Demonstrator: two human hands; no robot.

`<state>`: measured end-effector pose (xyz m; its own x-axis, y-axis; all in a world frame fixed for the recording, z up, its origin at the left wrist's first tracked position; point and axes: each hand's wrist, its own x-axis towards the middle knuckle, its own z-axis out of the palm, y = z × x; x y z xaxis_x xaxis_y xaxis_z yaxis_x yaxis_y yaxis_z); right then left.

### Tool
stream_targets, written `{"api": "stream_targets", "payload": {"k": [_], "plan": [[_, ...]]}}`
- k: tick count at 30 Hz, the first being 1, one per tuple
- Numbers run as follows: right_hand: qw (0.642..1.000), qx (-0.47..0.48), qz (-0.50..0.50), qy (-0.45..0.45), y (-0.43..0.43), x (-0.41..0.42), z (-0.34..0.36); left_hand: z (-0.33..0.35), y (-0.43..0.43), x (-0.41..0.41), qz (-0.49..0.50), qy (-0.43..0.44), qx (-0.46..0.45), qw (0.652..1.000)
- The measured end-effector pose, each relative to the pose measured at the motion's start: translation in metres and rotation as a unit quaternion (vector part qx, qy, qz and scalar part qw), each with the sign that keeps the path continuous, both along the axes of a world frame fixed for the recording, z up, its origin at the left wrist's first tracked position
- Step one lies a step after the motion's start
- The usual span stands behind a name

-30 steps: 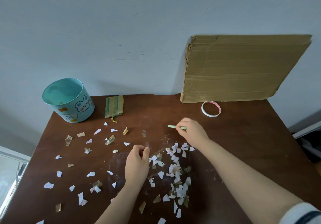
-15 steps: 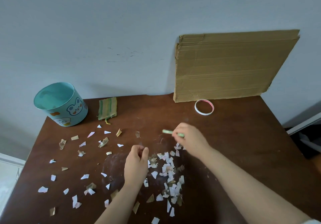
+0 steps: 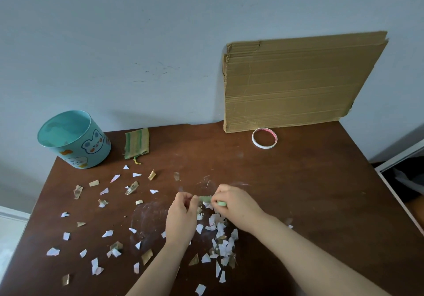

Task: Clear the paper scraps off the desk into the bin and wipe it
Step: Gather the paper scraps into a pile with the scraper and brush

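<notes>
Several white and tan paper scraps (image 3: 220, 243) lie piled on the brown desk (image 3: 309, 204) under my hands, with more scraps (image 3: 107, 233) scattered to the left. My right hand (image 3: 234, 204) pinches a small green strip (image 3: 205, 198). My left hand (image 3: 181, 217) meets it at the strip's left end, fingers curled onto it. A teal bin (image 3: 73, 138) with cartoon animals stands open at the back left corner. A green-striped folded cloth (image 3: 137, 143) lies beside the bin.
A sheet of cardboard (image 3: 298, 82) leans against the wall at the back right. A roll of tape (image 3: 264, 138) lies flat in front of it. The desk's right edge borders a gap to dark items on the floor.
My right hand carried the green strip back toward me and to the left. My left hand rose to meet it, and both now hold the strip above the scrap pile.
</notes>
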<state>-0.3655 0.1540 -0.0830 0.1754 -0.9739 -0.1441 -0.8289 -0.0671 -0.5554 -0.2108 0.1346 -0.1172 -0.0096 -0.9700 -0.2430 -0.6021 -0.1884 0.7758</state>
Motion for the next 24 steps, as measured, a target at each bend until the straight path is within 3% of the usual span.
{"api": "stream_targets", "payload": {"k": [4,8,18,24], "plan": [[0.995,-0.033,-0.095,0.004,-0.007,-0.038,0.012,-0.002,0.002,0.000,0.000,-0.008,0.005,1.000],[0.984,-0.011,-0.164,0.062,-0.006,-0.065,0.003,-0.005,0.006,-0.002,-0.005,-0.010,0.009,1.000],[0.998,0.002,-0.041,0.048,0.012,-0.001,-0.012,-0.002,0.011,-0.007,-0.020,-0.008,-0.007,1.000],[0.984,-0.036,-0.147,0.092,0.004,-0.047,0.003,-0.001,0.010,-0.005,-0.027,-0.010,-0.014,0.999]]}}
